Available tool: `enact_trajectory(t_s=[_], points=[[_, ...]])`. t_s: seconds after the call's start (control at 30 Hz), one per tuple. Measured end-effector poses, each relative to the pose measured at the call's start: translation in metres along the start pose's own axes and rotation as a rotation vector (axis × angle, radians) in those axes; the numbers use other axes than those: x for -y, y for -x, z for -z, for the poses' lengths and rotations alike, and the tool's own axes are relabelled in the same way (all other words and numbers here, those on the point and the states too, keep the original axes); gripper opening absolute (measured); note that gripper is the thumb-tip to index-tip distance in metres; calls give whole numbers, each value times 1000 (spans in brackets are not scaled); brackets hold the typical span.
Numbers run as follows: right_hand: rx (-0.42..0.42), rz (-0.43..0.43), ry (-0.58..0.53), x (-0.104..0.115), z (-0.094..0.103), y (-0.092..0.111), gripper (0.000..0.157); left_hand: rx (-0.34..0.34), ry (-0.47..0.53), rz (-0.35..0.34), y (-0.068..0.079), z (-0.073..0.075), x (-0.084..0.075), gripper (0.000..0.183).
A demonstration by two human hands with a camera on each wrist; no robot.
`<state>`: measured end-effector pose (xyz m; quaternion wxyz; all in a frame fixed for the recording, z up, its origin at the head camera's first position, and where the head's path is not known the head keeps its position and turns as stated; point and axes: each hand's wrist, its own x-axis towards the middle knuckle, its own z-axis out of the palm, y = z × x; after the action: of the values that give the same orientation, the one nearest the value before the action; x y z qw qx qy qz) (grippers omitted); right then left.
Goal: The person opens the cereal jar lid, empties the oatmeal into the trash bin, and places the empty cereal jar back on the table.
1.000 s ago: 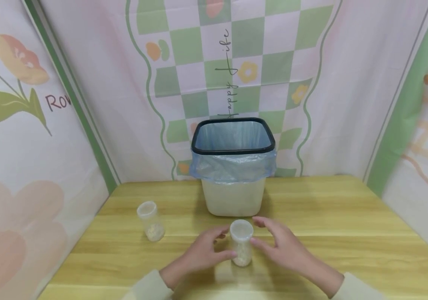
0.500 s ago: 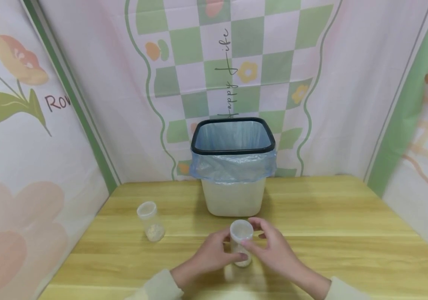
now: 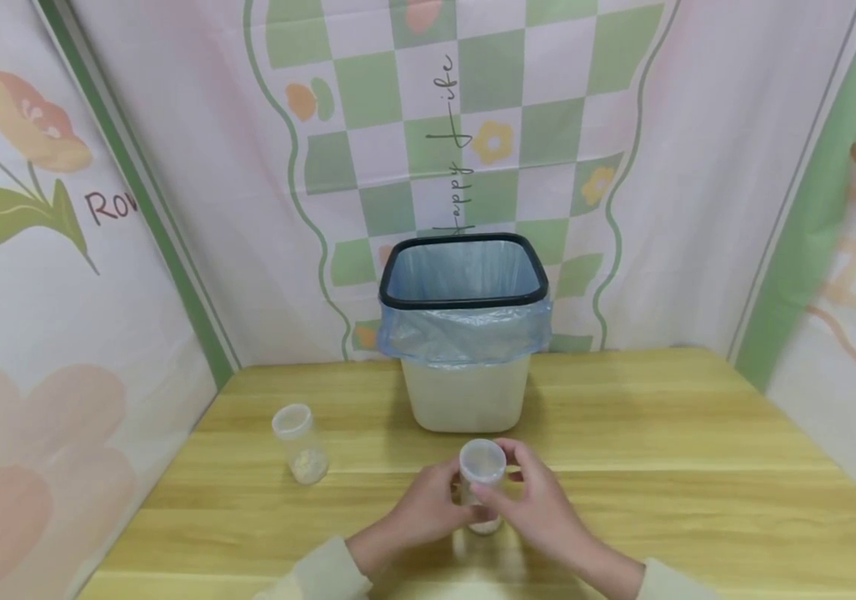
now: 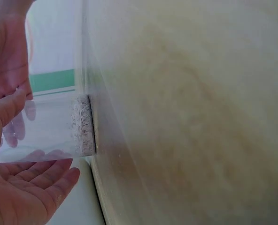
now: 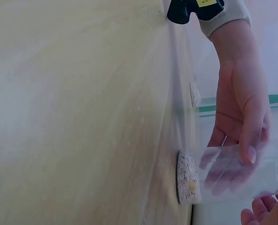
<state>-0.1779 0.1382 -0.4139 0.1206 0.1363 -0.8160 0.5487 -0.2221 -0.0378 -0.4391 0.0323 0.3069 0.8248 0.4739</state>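
A clear plastic jar (image 3: 483,460) with a frosted round top stands upright on the table in front of me. Pale flaky bits (image 4: 84,126) fill its bottom, with a yellowish piece (image 5: 192,186) among them in the right wrist view. My left hand (image 3: 431,506) holds the jar's body, thumb across the front and fingers behind. Up at the top rim, my right hand (image 3: 536,502) grips with its thumb in front and fingers round the far side. A similar jar (image 3: 296,429), also holding pale bits, stands to the left, away from both hands.
Behind the held jar stands a white bin (image 3: 465,396) with a black rim and a blue plastic liner (image 3: 465,333). The wooden table (image 3: 660,433) ends at printed curtains (image 3: 202,167) at the back and sides.
Both hands have closed in on the jar: the right thumb and fingers now hold its top, and the left thumb lies further across its front. The jar has stayed in place.
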Motion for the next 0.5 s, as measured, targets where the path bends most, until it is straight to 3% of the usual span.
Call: enact_trajectory(t_s=[0.27, 0.5], points=[[-82, -36, -44, 5, -6, 2, 54, -10, -50, -63, 1, -2, -5, 49], [-124, -137, -153, 12, -9, 3, 55, -93, -189, -55, 4, -5, -14, 45]])
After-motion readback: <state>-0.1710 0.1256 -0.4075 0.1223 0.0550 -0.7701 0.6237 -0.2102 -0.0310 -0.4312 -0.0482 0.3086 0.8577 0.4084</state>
